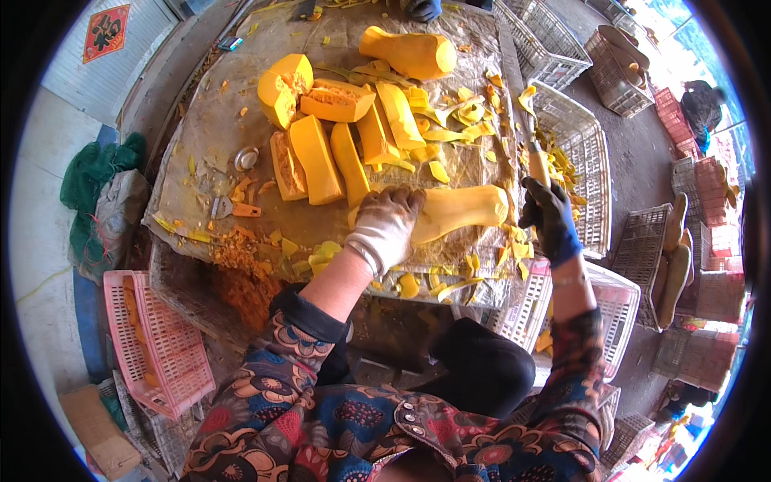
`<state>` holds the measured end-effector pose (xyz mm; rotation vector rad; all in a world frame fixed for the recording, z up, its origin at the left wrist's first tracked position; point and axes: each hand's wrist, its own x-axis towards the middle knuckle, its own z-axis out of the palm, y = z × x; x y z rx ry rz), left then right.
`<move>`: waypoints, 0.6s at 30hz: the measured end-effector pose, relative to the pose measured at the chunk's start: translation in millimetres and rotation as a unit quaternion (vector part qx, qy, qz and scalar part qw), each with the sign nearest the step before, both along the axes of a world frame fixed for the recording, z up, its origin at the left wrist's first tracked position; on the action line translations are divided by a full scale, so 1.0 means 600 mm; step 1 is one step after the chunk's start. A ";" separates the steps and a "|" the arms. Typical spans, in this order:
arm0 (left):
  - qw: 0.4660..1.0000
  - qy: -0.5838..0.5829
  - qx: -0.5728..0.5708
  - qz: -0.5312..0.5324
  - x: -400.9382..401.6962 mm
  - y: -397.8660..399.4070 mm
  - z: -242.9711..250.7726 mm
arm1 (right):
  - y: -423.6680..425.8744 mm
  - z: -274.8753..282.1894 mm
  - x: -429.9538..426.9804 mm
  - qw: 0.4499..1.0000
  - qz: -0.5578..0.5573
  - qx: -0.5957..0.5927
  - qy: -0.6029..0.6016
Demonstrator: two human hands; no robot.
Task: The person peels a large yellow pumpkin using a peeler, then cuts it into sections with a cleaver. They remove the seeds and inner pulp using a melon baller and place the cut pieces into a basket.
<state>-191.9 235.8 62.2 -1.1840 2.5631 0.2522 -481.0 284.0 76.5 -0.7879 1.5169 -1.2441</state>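
Note:
My left hand [391,226], in a stained white glove, grips the left part of a long peeled squash [461,211] lying on the covered table [211,132]. My right hand [548,214], in a dark and blue glove, holds the pale handle of a knife [536,156]; its blade points away from me, with a strip of peel [527,99] at its far end. Beyond my left hand lie several cut orange squash pieces [317,159], some showing stringy flesh. Another peeled squash [409,51] rests farther back. Peel strips [464,114] are scattered on the table's right side.
A peeler [236,208] with an orange handle and a round metal lid [246,158] lie at left. A white crate [596,175] with peels stands by the right edge, a pink crate [159,349] at lower left. A co-worker's gloved hand [423,10] is at the far edge.

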 end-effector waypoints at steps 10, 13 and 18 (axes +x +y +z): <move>0.996 -0.036 0.085 0.020 -0.006 -0.012 0.000 | 0.130 0.075 0.084 0.986 -0.117 -0.091 0.073; 0.996 -0.025 0.074 0.046 -0.002 -0.016 -0.007 | 0.177 0.068 0.145 0.994 -0.042 -0.057 0.084; 0.995 0.040 0.068 0.052 0.008 -0.011 -0.003 | 0.199 0.042 0.222 0.969 0.018 0.068 0.235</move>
